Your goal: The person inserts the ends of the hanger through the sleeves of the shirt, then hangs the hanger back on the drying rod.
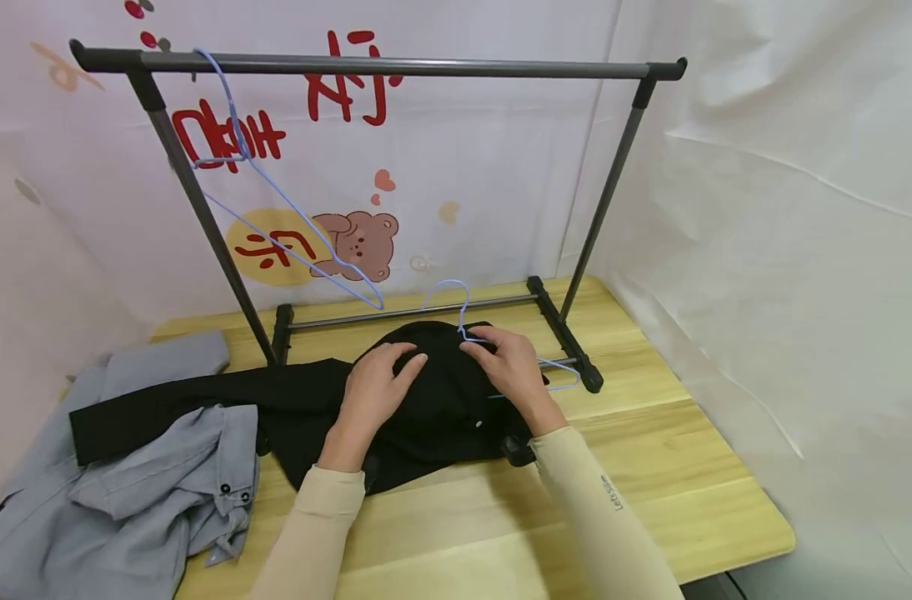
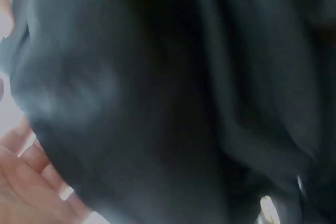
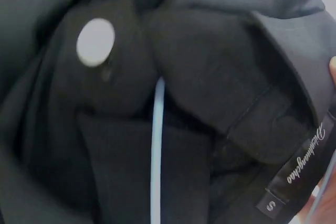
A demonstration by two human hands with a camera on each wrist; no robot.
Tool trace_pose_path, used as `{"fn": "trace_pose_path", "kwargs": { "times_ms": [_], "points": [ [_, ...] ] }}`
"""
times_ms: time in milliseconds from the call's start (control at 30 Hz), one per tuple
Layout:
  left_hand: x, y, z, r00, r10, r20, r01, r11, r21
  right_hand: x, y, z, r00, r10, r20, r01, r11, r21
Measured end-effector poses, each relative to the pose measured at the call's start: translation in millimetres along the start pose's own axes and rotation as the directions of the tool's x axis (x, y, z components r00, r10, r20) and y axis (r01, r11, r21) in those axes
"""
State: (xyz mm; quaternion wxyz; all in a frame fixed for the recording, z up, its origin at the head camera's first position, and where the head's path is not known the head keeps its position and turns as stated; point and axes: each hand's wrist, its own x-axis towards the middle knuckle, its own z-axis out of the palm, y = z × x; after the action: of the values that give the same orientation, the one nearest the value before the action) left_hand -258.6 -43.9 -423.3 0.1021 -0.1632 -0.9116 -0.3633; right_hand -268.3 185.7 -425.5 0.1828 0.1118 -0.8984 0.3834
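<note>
A black shirt lies bunched on the table, one sleeve stretched left. My left hand holds its upper left part; in the left wrist view the fingers lie behind the cloth's edge. With thumb and fingers my right hand pinches a light blue wire hanger just below its hook, at the shirt's upper edge. One hanger end sticks out right of the shirt, while the other side is hidden by black cloth. In the right wrist view, a hanger wire runs into the opening near a white button and the label.
A grey-blue denim shirt lies heaped at the left, partly under the black sleeve. Behind stands a dark metal rack, its feet on the wooden table. A second blue hanger hangs at the bar's left end.
</note>
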Motion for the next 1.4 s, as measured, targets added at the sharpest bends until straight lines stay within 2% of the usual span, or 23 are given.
{"fn": "trace_pose_path", "kwargs": {
  "times_ms": [167, 300, 400, 467, 667, 833, 1067, 1200, 1400],
  "points": [
    [-3.2, -1.2, 6.3, 0.998, 0.005, -0.068, -0.009, 0.999, -0.051, 0.3, -8.6, 17.2, 1.0, 0.005, -0.002, -0.005, 1.0, 0.001],
    [-10.2, -4.0, 10.5, 0.998, -0.013, -0.065, 0.009, 0.998, -0.062, -6.0, -10.0, 23.0, 1.0, 0.019, -0.01, -0.019, 1.0, -0.009],
    [-14.6, -4.9, 11.7, 0.998, -0.015, -0.062, 0.011, 0.998, -0.058, -10.5, -12.8, 25.0, 1.0, 0.0, -0.016, 0.0, 1.0, -0.012],
    [-13.0, -4.0, 14.3, 0.998, -0.007, -0.059, 0.004, 0.999, -0.053, -11.6, -11.7, 25.1, 1.0, -0.01, -0.026, 0.01, 1.0, -0.009],
    [-14.7, -4.7, 18.7, 0.994, -0.01, -0.106, 0.005, 0.999, -0.052, -15.4, -10.6, 32.7, 0.998, -0.059, -0.033, 0.058, 0.997, -0.044],
    [-13.6, -9.2, 19.6, 0.989, 0.0, -0.15, -0.007, 0.999, -0.046, -17.2, -12.5, 35.2, 0.992, -0.105, -0.073, 0.096, 0.988, -0.119],
    [-7.3, -16.1, 16.2, 0.983, 0.003, -0.182, -0.016, 0.997, -0.069, -19.0, -16.4, 26.1, 0.98, -0.113, -0.166, 0.099, 0.991, -0.095],
    [-5.5, -21.7, 12.6, 0.983, -0.031, -0.183, 0.017, 0.997, -0.08, -20.9, -18.2, 22.8, 0.975, -0.106, -0.193, 0.095, 0.993, -0.066],
    [-3.2, -28.8, 5.9, 0.973, -0.142, -0.18, 0.121, 0.985, -0.123, -22.0, -17.7, 20.0, 0.969, -0.064, -0.239, 0.05, 0.997, -0.065]
  ]
}}
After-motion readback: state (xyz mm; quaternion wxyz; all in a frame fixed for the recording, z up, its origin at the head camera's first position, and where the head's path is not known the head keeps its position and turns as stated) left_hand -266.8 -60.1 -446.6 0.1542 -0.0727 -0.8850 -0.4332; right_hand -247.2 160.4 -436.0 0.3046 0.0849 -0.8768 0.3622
